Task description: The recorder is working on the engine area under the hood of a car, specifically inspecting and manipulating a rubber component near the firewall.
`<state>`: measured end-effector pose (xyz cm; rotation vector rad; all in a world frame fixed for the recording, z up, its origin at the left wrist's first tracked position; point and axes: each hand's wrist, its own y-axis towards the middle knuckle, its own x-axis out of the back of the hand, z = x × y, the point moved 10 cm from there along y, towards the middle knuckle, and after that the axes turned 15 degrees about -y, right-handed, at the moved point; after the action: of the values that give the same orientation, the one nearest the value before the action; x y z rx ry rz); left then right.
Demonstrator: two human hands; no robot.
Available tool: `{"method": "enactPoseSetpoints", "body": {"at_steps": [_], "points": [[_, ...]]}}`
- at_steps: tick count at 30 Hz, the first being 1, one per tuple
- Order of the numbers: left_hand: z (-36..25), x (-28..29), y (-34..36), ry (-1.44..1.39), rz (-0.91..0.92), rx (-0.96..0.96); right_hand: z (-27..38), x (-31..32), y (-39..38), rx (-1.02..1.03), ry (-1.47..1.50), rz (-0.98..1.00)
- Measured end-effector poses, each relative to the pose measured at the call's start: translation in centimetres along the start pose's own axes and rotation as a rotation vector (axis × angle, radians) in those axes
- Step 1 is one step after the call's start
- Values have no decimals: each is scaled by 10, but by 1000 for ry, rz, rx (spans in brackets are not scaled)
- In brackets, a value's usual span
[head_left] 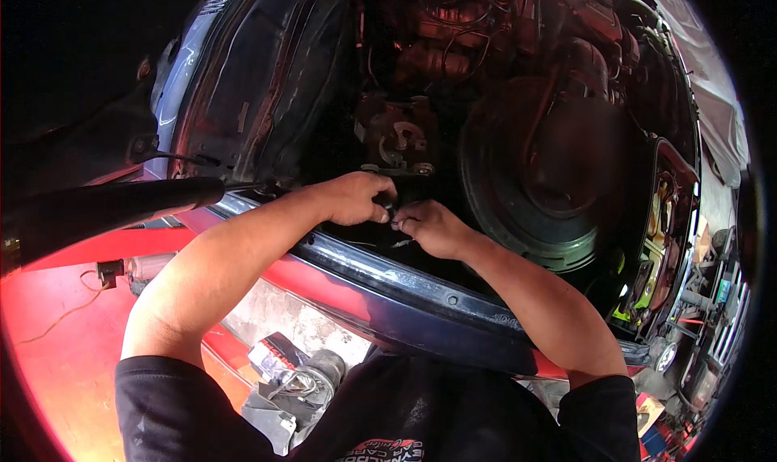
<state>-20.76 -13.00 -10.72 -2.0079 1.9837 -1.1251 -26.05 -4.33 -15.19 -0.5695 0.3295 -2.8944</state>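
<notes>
My left hand (356,199) and my right hand (437,229) meet just inside the near edge of an opened car compartment. Both are closed, thumbs and fingertips pinched almost together. Between them shows a bit of a small dark piece (393,216), too small and shadowed to name. A thin light-coloured strand (401,243) lies just below the fingertips. Beyond my hands sits a dark metal bracket or mount (396,142) with a curved pale part. My forearms reach over the glossy painted front rail (388,274).
A large round tyre-like object (502,178) fills the right of the compartment. Hoses and machinery (453,33) lie at the far end. A black tube-shaped object (113,211) juts in from the left. Below stand a small box (275,355) and a grey canister with cable (324,369).
</notes>
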Motion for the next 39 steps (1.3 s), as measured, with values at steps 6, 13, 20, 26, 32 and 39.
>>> {"method": "enactPoseSetpoints", "body": {"at_steps": [6, 13, 20, 26, 32, 39], "points": [[10, -12, 3, -131, 90, 304, 1, -2, -3, -26, 69, 0], [13, -11, 10, 219, -20, 112, 8, 9, -6, -120, -37, -42], [26, -16, 7, 258, 136, 70, 21, 18, -6, -89, -38, -88], [-19, -11, -7, 229, 72, 112, -5, 17, -5, -195, 270, -72], [2, -4, -8, 63, 10, 45, -18, 15, -3, -302, 267, -66], [35, -9, -7, -467, 74, 378, 3, 21, -5, -155, -8, -95]]}}
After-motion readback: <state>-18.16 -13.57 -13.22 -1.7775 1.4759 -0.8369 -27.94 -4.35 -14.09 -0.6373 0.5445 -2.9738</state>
